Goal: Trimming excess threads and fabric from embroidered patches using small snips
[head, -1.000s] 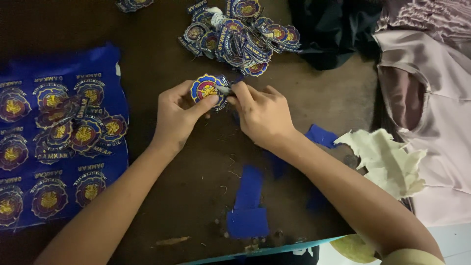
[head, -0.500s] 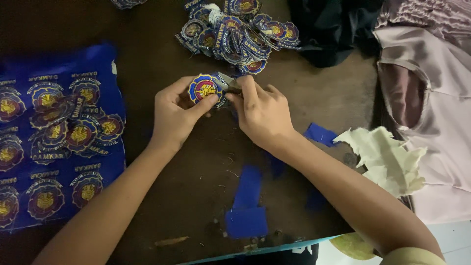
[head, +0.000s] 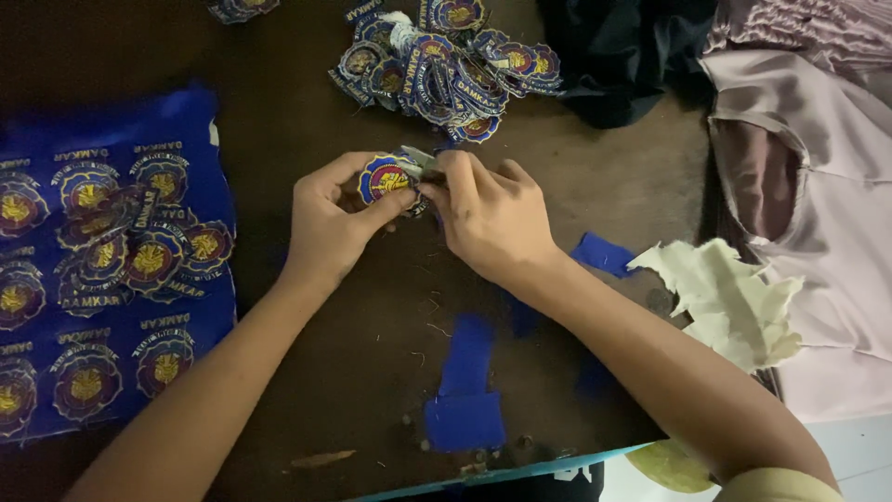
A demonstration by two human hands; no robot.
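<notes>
My left hand (head: 330, 223) pinches a round embroidered patch (head: 384, 178), blue with a yellow and red middle, above the dark brown table (head: 279, 102). My right hand (head: 488, 216) grips the patch's right edge, where a pale strip of backing sticks out. A heap of the same patches (head: 446, 60) lies just beyond both hands. A blue cloth sheet (head: 111, 260) with several patches stitched on it is spread at the left.
Torn pale backing scraps (head: 729, 302) lie at the right by a pink garment (head: 818, 186). A dark cloth (head: 618, 56) sits at the back right. Blue fabric offcuts (head: 465, 390) lie near the table's front edge.
Both hands have stayed together on the patch; the view has shifted slightly, and the fingers have worked a little along its right edge.
</notes>
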